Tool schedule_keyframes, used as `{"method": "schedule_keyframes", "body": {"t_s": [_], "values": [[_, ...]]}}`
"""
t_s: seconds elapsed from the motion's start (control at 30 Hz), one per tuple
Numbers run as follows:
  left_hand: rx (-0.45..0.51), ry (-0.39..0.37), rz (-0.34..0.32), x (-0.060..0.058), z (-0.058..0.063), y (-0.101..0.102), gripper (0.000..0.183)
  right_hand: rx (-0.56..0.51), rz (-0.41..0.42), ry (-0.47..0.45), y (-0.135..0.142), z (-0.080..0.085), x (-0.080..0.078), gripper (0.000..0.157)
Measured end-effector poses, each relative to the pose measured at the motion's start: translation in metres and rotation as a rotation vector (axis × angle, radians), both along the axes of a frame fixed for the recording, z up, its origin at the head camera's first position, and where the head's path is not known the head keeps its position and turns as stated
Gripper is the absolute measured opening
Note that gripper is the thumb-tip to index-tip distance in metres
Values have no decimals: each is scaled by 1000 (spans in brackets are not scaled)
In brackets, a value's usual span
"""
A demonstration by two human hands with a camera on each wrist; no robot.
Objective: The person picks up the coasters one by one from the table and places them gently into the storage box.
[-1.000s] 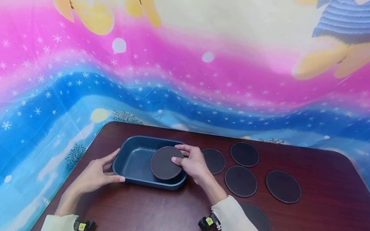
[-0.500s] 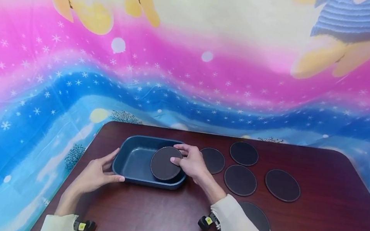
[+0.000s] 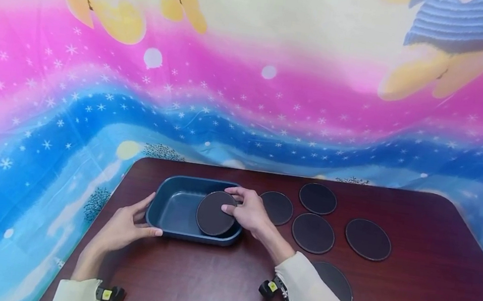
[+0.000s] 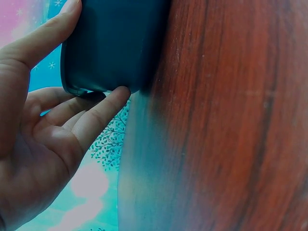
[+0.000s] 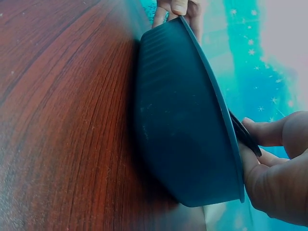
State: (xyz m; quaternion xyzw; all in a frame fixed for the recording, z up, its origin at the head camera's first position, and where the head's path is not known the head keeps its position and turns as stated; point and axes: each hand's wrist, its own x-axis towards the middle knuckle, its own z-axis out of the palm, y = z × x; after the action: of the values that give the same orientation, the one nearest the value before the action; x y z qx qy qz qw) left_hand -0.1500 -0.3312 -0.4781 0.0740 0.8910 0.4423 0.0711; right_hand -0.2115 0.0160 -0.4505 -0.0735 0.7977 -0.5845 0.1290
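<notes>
A dark round coaster [image 3: 215, 213] with a lighter rim is tilted over the right end of a deep dark blue-green rectangular tray [image 3: 177, 235]. My right hand [image 3: 252, 212] pinches that coaster at its right side, thumb on its upper face. In the right wrist view, the coaster's dark edge [image 5: 244, 134] juts above the tray's rim between thumb and fingers. My left hand [image 3: 122, 226] holds the tray's left end, its thumb at the front corner and its fingers along the left side. The left wrist view shows those fingers [image 4: 102, 115] touching the tray's end wall.
Right of the tray, several similar coasters lie flat on the reddish-brown table [image 3: 424, 296], including one at the far side [image 3: 317, 198] and one further right [image 3: 368, 239]. The right sleeve partly covers the nearest coaster [image 3: 336, 282]. A printed cloth [image 3: 248, 95] hangs behind the table.
The view shifts very slightly. Both hands keep their holds on the tray and the coaster, with no other clear movement.
</notes>
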Motion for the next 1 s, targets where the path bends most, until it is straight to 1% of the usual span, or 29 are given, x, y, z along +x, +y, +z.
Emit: {"method": "schedule_keyframes", "body": {"t_s": [0.1,0.17,0.27,0.33,0.4,0.47,0.63,0.8,1.0], "values": [[-6,0,1,0,0,0,109,19,20,4,0,0,0,40],[-11,0,1,0,0,0,108,65,51,43,0,0,0,40],[-17,1,3,0,0,0,108,181,96,173,2,4,2,41],[-17,-1,4,0,0,1,107,253,111,265,3,8,4,42],[-16,-3,6,0,0,1,108,272,110,313,6,13,6,42],[-13,-7,9,0,0,1,108,240,108,310,10,15,6,42],[-14,-8,11,0,0,1,108,99,118,239,27,16,7,42],[-5,-5,-1,-1,0,1,108,26,140,190,51,16,11,46],[3,-8,-1,-1,-1,0,109,-37,94,167,82,8,19,58]]}}
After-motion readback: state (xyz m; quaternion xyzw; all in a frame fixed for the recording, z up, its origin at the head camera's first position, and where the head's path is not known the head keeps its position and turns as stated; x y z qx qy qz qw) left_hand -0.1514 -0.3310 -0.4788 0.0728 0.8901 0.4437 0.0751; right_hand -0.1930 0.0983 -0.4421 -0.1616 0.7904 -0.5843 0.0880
